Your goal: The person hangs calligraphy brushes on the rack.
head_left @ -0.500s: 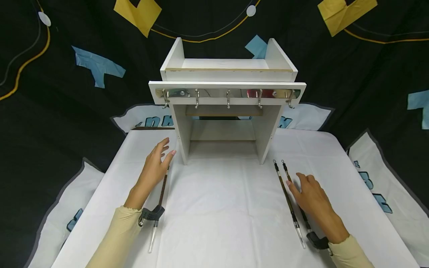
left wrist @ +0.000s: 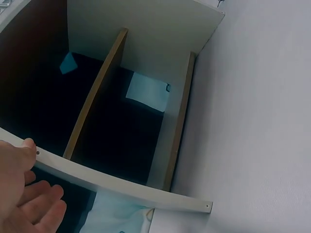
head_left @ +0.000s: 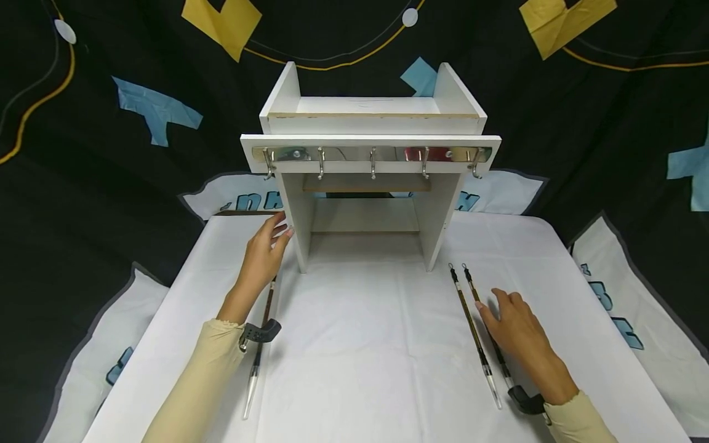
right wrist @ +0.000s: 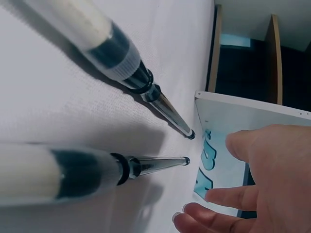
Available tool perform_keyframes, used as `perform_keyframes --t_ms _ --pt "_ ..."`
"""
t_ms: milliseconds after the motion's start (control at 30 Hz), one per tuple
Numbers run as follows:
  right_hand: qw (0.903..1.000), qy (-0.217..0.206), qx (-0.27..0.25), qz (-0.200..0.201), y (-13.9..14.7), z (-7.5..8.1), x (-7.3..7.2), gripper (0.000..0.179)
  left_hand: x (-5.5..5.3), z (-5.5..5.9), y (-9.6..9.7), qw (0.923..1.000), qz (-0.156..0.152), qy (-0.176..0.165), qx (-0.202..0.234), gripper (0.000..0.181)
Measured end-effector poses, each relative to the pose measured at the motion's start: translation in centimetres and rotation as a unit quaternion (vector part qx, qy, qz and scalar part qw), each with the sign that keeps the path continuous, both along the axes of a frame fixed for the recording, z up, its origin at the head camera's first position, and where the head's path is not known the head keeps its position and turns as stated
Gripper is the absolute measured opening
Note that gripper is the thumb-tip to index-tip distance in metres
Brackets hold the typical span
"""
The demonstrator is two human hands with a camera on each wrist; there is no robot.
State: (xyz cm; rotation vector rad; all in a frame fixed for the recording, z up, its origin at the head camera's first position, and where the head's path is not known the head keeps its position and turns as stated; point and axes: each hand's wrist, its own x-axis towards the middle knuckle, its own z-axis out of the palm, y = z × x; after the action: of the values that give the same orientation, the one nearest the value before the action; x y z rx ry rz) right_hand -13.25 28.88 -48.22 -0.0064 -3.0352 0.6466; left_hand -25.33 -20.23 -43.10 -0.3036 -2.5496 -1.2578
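Note:
A white wooden shelf unit (head_left: 371, 127) with a metal hook rail (head_left: 346, 154) stands upright on the table. My left hand (head_left: 260, 255) is at the unit's left side panel (head_left: 293, 215). In the left wrist view its thumb (left wrist: 29, 151) lies at the panel's front edge, with the loosely bent fingers on the outer side; whether they touch cannot be told. A capped calligraphy brush (head_left: 268, 303) lies below that arm. My right hand (head_left: 517, 329), fingers relaxed and holding nothing, is over the table beside two more capped calligraphy brushes (head_left: 471, 319), partly covering the right one.
A white cloth covers the table (head_left: 354, 344). Behind it hangs a black curtain (head_left: 111, 203) with yellow and blue cut-outs. Lettered white cloth panels (head_left: 642, 320) hang around the table's edges. Several hooks (head_left: 425, 163) stick out from the unit's front.
My left hand has moved forward and slightly right, up to the unit's left side panel. The right hand stays nearly where it was. The head view has shifted a little.

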Motion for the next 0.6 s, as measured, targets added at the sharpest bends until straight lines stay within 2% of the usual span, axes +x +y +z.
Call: perform_keyframes --t_ms 333,600 --pt "0.9995 -0.029 0.002 0.011 0.19 -0.27 0.07 0.063 -0.74 0.07 0.27 0.9999 0.001 0.014 -0.001 0.049" --pt "0.9995 -0.03 0.008 0.01 0.14 -0.6 0.19 0.062 -0.87 0.19 0.25 0.9999 0.0 0.011 -0.013 0.046"
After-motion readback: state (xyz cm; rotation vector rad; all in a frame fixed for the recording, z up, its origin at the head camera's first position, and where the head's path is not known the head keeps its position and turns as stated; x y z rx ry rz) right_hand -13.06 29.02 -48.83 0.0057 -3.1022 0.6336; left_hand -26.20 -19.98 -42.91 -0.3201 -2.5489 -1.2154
